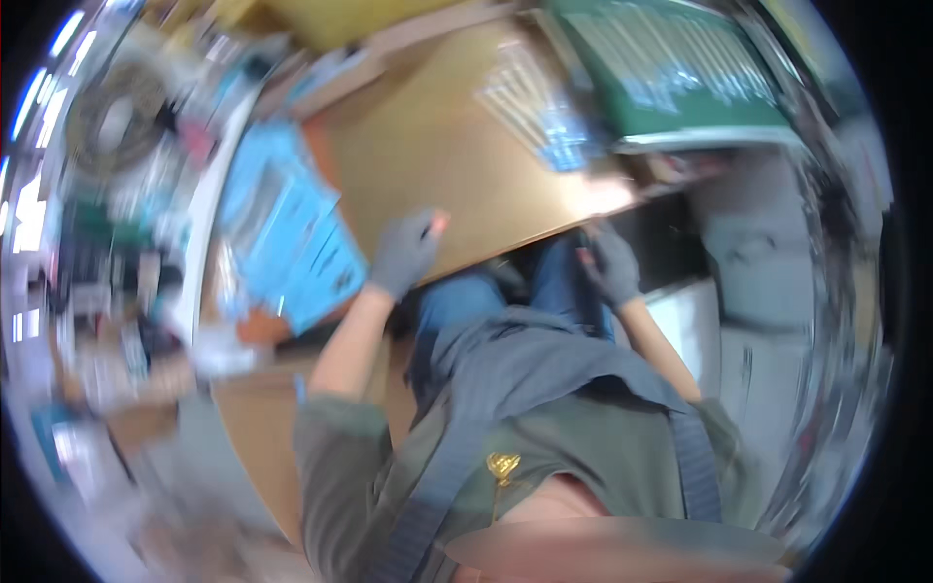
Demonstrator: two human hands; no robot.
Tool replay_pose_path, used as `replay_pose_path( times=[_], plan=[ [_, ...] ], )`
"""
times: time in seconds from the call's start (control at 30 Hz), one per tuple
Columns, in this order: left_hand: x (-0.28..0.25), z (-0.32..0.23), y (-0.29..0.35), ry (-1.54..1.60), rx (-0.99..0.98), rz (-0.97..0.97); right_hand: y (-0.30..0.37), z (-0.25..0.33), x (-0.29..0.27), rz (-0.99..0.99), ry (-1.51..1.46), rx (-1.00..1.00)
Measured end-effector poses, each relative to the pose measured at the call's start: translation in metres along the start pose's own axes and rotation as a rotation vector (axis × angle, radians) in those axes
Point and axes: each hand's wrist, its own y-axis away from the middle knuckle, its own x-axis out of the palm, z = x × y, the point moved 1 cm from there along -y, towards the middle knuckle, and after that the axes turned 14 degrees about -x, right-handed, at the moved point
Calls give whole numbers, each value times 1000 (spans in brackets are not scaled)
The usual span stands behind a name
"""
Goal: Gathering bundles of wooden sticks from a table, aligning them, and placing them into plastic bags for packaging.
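Note:
My left hand point(406, 255), in a grey glove with bare fingertips, is over the near left part of a brown board-topped table point(418, 146). Its fingers are curled in, and whatever they may hold is hidden. At the table's near right edge is my right hand point(612, 264), gloved the same way, its thumb and fingers apart and nothing visible between them. Blue printed sheets or bags point(301, 243) lie left of my left hand. Farther off on the table, a bunch of thin pale sticks with bluish ends point(535, 107) lies at the right. Motion blurs much of this.
A green tray point(700, 124) holding several rows of similar sticks stands at the far right. Grey cabinets point(763, 262) are on my right. A cardboard box point(258, 428) sits at the lower left, and cluttered shelves and a round fan-like object point(117, 121) are farther left.

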Motion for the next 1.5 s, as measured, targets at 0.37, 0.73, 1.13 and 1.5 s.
replay_pose_path(
  times=[0.37, 0.73, 1.13, 1.5],
  plan=[
    [0, 45, -21, 64, -105, -346, -109, 23, 9, -124, -62, -250],
    [86, 19, -108, -371, 227, -411, -266, -93, 53, 179, -72, 558],
    [74, 11, -167, -242, 113, -424, -139, -33, 40, -319, -192, 351],
    [71, 19, -163, -270, 80, -447, -48, -19, 48, 56, 180, 129]
  ],
)
